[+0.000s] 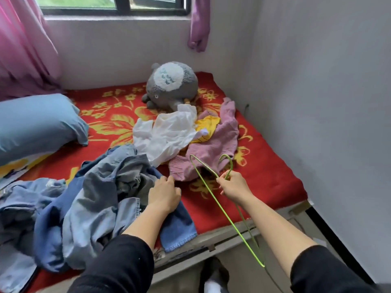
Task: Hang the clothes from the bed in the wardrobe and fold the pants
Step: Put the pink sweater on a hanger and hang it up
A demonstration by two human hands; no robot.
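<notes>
A heap of blue denim clothes [95, 195] lies on the near left of the bed [264, 172], which has a red blanket with yellow flowers. My left hand [164, 194] rests on the heap's right side, fingers curled into the grey-blue fabric. My right hand [232, 185] grips a thin green wire hanger [230, 220] at its neck, the hook pointing up and away, the body slanting down toward me. Beyond the hands lie a pink garment [213, 153], a white garment [169, 134] and a yellow one [206, 126].
A grey plush toy [171, 85] sits at the back of the bed and a blue pillow [36, 123] at the left. A white wall [317, 102] closes the right side. Pink curtains [23, 45] hang beside the window. The bed frame edge [211, 244] runs before my legs.
</notes>
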